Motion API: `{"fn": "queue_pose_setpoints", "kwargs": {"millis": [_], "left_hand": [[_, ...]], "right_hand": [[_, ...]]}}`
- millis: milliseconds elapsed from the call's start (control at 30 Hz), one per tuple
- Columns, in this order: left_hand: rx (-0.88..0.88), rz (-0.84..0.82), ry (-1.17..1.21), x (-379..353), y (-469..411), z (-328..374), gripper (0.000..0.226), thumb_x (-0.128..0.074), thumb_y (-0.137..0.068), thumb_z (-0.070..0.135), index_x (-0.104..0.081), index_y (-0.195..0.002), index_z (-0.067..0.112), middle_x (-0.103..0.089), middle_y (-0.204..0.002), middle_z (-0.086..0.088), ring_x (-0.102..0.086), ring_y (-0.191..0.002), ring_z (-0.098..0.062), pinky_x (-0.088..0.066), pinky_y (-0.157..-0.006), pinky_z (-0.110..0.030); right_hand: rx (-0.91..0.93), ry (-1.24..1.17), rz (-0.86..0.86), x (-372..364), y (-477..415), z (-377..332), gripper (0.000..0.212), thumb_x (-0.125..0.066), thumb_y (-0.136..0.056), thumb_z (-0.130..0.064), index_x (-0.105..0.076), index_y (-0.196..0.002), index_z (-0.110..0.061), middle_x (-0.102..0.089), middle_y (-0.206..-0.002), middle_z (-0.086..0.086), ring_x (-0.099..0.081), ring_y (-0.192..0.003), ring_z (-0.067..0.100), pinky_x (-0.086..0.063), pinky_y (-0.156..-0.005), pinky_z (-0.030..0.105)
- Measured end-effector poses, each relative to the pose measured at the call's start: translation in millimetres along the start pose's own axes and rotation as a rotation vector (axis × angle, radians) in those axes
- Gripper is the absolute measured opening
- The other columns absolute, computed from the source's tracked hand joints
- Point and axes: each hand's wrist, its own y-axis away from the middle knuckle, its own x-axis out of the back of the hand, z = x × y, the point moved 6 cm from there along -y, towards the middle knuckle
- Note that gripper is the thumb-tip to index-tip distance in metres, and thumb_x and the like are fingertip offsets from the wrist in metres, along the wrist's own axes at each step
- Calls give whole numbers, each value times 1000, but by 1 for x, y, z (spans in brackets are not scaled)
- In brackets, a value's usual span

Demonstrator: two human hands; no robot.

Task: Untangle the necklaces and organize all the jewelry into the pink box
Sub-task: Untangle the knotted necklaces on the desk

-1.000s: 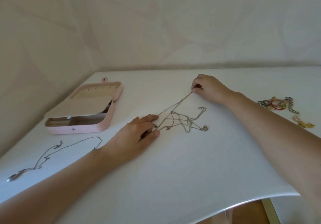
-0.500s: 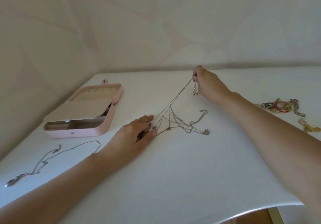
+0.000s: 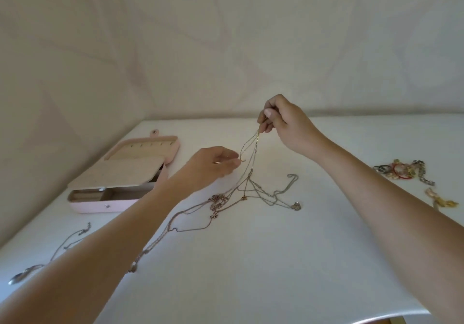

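Now right hand [image 3: 288,127] pinches the necklace tangle [image 3: 251,188] aloft, left hand [image 3: 208,168] pinches one strand [image 3: 242,151]; one pink box [image 3: 113,205].

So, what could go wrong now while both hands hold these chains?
1. The right hand lifts the tangled necklaces while the left hand pinches a strand: pulling apart may tighten the knot.
2. The left forearm passes beside the rose chain and could drag it toward the table edge.
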Motion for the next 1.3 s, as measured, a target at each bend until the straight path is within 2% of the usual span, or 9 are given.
{"fn": "queue_pose_setpoints", "kwargs": {"millis": [100,233,400,500,633,767,900,1133,1300], "left_hand": [[-18,-42,104,-15,-11,5,33,-73,-78,40,-68,-108,29,-71,-103,9,-64,-99,-1,-46,-94,-22],[-6,46,95,-24,-17,7,12,-75,-78,34,-74,-85,24,-71,-76,13,-61,-66,5,-41,-62,-6],[-14,123,372,-19,-22,-4,13,-64,-89,18,-74,-83,11,-72,-77,0,-64,-72,-10,-52,-73,-18],[2,116,662,-19,-25,-7,22,-46,-98,10,-64,-86,7,-57,-63,0,-54,-60,-13,-52,-60,-21],[24,43,809,-28,-27,-7,24,-38,-100,9,-60,-92,12,-41,-58,5,-32,-49,-8,-31,-43,-17],[-30,-2,766,-29,-27,-2,25,-38,-100,10,-61,-94,15,-39,-58,7,-24,-48,-7,-22,-41,-15],[-76,-50,774,-24,-27,5,26,-36,-101,10,-60,-94,17,-38,-57,7,-21,-48,-7,-21,-40,-15],[-100,-152,803,-17,-23,11,26,-35,-100,9,-60,-100,17,-37,-58,7,-23,-47,-6,-22,-40,-14],[-61,-281,841,-26,-18,14,30,-35,-100,13,-61,-112,21,-38,-61,6,-23,-48,-5,-17,-40,-13]], "right_hand": [[4,-15,1,2,2,-2,17,-34,-101,-7,-44,-88,-14,-61,-88,1,-62,-68,2,-47,-68,16],[-20,-10,5,4,3,5,13,-34,-101,-8,-44,-93,-9,-62,-88,0,-64,-71,5,-51,-70,19],[-135,218,-4,11,6,30,14,-34,-101,-12,-45,-93,-10,-59,-83,-5,-63,-73,4,-47,-67,13],[-234,397,-117,8,16,59,14,-37,-99,-11,-48,-91,-13,-57,-85,-3,-62,-78,13,-46,-70,25],[-226,476,-137,-1,17,60,5,-58,-90,-10,-62,-91,-13,-53,-99,-3,-56,-79,15,-39,-74,25],[-435,198,-185,-17,20,38,19,-67,-85,-29,-73,-78,-12,-66,-71,-4,-55,-58,5,-41,-61,19],[-590,158,-396,-44,33,30,40,-69,-79,-48,-75,-87,-9,-69,-75,-3,-56,-67,10,-42,-65,20],[-576,-96,-178,-53,32,33,10,-75,-78,-26,-72,-81,-17,-64,-77,0,-54,-72,10,-40,-68,22],[-702,-421,-63,-54,33,37,17,-57,-90,-13,-70,-95,-3,-72,-82,9,-65,-72,15,-51,-70,22]]}}
